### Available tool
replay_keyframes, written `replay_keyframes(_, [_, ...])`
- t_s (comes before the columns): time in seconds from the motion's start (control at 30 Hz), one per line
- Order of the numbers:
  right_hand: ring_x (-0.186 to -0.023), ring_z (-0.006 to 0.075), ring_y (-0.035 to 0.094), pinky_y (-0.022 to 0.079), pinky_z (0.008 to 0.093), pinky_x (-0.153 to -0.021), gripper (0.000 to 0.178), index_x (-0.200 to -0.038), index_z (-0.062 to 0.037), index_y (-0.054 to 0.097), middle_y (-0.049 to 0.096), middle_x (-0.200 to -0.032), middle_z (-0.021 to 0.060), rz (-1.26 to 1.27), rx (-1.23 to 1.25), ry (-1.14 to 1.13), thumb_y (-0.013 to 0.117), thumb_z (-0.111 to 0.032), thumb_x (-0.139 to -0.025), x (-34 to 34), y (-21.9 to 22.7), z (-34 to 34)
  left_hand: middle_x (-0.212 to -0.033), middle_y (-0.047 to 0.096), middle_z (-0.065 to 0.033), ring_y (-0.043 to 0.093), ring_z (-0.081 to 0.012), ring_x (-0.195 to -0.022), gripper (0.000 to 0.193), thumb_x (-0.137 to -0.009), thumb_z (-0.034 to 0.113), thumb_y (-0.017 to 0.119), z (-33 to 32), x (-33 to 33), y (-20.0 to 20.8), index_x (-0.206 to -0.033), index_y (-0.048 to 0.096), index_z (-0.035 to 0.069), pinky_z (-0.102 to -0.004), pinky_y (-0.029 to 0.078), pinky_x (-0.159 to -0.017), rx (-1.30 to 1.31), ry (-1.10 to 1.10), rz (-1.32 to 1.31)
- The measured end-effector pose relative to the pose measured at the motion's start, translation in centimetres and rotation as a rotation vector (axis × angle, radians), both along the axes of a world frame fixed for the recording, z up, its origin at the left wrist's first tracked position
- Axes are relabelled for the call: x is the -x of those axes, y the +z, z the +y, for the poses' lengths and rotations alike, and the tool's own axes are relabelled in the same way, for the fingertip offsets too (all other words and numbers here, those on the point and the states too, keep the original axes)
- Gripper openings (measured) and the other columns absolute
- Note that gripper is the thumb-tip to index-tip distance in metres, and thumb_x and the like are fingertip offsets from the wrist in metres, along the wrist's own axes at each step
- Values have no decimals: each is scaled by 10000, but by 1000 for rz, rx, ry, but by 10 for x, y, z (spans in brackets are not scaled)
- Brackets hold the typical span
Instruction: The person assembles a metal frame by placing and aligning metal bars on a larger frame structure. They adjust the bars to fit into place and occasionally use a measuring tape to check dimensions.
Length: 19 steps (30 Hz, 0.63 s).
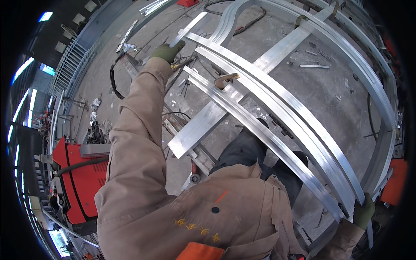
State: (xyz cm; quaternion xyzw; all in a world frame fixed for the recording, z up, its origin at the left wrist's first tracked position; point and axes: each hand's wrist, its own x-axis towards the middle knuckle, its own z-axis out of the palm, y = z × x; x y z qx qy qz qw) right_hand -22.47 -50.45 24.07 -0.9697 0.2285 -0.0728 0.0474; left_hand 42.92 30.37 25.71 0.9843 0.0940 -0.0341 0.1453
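My left hand [168, 52], in a green glove, is closed round the lower end of a short flat aluminium bar [196, 23], at the far end of a long aluminium bar [277, 89]. At the lower right my right hand [364, 211], gloved alike, is closed at the other end of that long bar; its fingers are partly hidden. Nearer to me, two more long aluminium profiles [260, 125] run roughly alongside. They lie across a wide flat aluminium beam [199, 128], where a tan-edged metal clamp-like piece [226, 79] sits between them.
A red machine [80, 182] with a black cable stands at my left. An angle grinder [195, 177] lies below the beam. More curved-looking profiles [355, 60] stand beyond at the right. Offcuts [314, 66], cables and scraps litter the concrete floor. An orange-red box [394, 182] is far right.
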Motion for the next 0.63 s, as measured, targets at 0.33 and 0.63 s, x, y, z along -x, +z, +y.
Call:
replay_keyframes(0.33, [-1013,382,837,629,449,-851,360,-1316,-38,831,854,-1136,220,212,75,-186,907,-150,-982,41,-1,-21,-830,797,-157,793,-288,-698,1046,-914,1006,692,174,37,41,-1082,833,-17,-434,591,-641,113,271,-214])
replay_keyframes(0.63, [-903,417,776,603,514,-815,561,-1087,-42,842,810,-962,170,-6,-138,69,1073,-421,-743,-31,-22,191,-1120,830,-245,833,-362,-985,982,-1015,808,770,-39,81,-4,-1468,744,-63,-457,647,-857,405,-35,42])
